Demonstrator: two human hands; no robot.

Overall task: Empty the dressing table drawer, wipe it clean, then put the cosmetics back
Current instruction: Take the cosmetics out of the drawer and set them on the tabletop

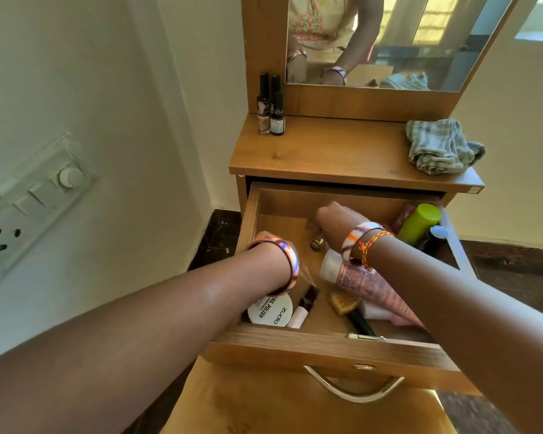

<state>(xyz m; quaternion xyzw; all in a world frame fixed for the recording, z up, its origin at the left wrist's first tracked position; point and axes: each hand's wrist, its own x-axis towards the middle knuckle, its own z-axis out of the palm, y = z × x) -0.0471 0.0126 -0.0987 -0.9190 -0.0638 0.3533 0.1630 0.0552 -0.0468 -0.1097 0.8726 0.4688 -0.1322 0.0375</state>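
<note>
The wooden drawer (pixel 311 344) of the dressing table stands pulled out, and both my hands reach into it. My left hand (pixel 265 237) is at the drawer's left side, almost wholly hidden behind my wrist and bangle. Further back, my right hand (pixel 330 214) points down over a small gold bottle (pixel 316 243), its fingers out of sight. In the drawer lie a white round tub (pixel 271 311), a dark bottle with a white cap (pixel 304 305), a pink tube (pixel 365 281), an amber bottle (pixel 344 303) and a green container (pixel 420 222).
Two nail polish bottles (pixel 270 104) stand at the tabletop's back left, and a crumpled grey striped cloth (pixel 442 147) lies at its right. A mirror (pixel 420 42) rises behind. A switchboard (pixel 35 195) is on the left wall. A metal handle (pixel 351 389) hangs from the drawer front.
</note>
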